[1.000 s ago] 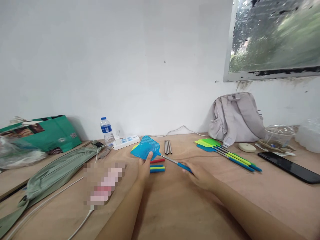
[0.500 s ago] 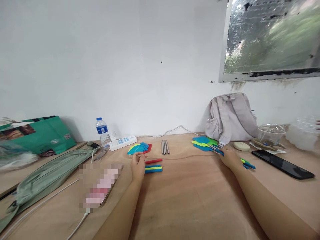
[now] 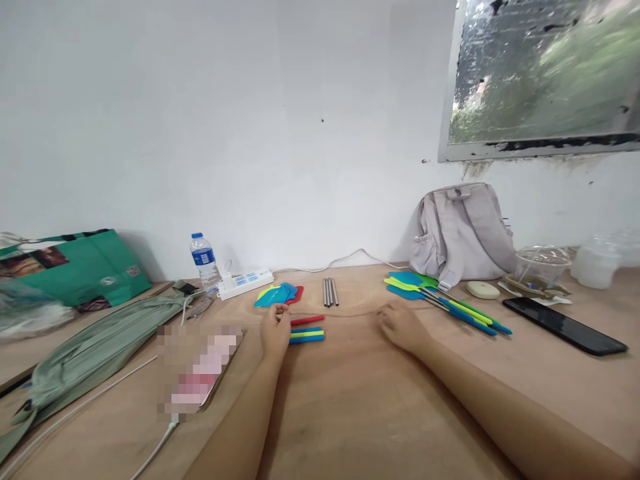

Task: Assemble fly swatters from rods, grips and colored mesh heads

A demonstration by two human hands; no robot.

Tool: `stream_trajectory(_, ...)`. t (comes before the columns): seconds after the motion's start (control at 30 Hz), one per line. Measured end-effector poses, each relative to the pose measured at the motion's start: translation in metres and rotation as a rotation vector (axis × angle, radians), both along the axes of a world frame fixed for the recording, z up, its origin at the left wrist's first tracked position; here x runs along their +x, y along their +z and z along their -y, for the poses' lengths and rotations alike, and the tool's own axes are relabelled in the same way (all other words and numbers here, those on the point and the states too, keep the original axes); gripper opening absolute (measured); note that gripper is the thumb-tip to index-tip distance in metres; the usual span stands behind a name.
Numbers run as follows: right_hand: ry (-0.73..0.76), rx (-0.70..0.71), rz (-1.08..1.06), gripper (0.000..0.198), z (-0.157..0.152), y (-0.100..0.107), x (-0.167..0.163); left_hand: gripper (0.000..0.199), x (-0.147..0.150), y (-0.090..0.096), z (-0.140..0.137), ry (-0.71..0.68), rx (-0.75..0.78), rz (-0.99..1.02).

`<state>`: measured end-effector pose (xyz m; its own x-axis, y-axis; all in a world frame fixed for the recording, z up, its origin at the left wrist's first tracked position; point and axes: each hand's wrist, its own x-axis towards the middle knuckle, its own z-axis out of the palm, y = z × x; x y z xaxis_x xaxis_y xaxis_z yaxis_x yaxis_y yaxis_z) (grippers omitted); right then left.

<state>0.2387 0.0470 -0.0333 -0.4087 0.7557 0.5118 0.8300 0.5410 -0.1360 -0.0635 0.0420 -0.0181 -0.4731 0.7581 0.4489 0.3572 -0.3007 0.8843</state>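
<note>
My left hand (image 3: pixel 276 330) rests on the table, fingers loosely bent and holding nothing visible. Just beyond it lies a pile of flat coloured heads, with a blue head (image 3: pixel 276 295) on top and a red head (image 3: pixel 296 294) beside it. Right of its fingers are a red tube (image 3: pixel 308 320) and blue and yellow tubes (image 3: pixel 307 335), like handles. Several metal rods (image 3: pixel 330 293) stand in a row farther back. My right hand (image 3: pixel 401 325) hovers low over the table, slightly blurred, fingers apart and empty. Right of it lie assembled swatter-like tools (image 3: pixel 453 308) with flat heads, metal shafts and coloured handles.
A grey backpack (image 3: pixel 463 233) leans on the wall behind the tools. A black phone (image 3: pixel 565 325), a round cream case (image 3: pixel 483 290) and a plastic cup (image 3: pixel 543 267) sit right. Left are a pink phone (image 3: pixel 210 367), power strip (image 3: pixel 246 284), bottle (image 3: pixel 204 259) and green bag (image 3: pixel 107 270).
My right hand has let go of the swatter-like tools and moved left toward the middle of the table. The tools now lie fully exposed. My left hand has barely moved.
</note>
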Motion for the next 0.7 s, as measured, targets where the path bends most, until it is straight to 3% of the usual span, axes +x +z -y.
stream_trajectory(0.13, 0.091, -0.11, -0.069, 0.017, 0.0, -0.004, -0.059, 0.017, -0.004, -0.001, -0.001, 0.037, 0.007, -0.122)
stream_trajectory(0.3, -0.017, -0.178, -0.146, 0.022, -0.033, -0.002, -0.097, 0.018, -0.012, -0.004, -0.005, 0.085, 0.005, -0.224)
stream_trajectory(0.4, -0.071, -0.197, -0.16, 0.025, -0.053, -0.002, -0.106, 0.017, -0.017, -0.001, -0.004, 0.073, 0.003, -0.318)
stream_trajectory(0.5, -0.088, -0.224, -0.162, 0.027, -0.064, -0.005, -0.107, 0.017, -0.018, 0.004, 0.0, 0.031, -0.043, -0.557)
stream_trajectory(0.7, -0.141, -0.272, -0.177, 0.016, -0.065, -0.007, -0.101, 0.017, 0.001, 0.017, 0.014, -0.221, -0.057, -0.999)
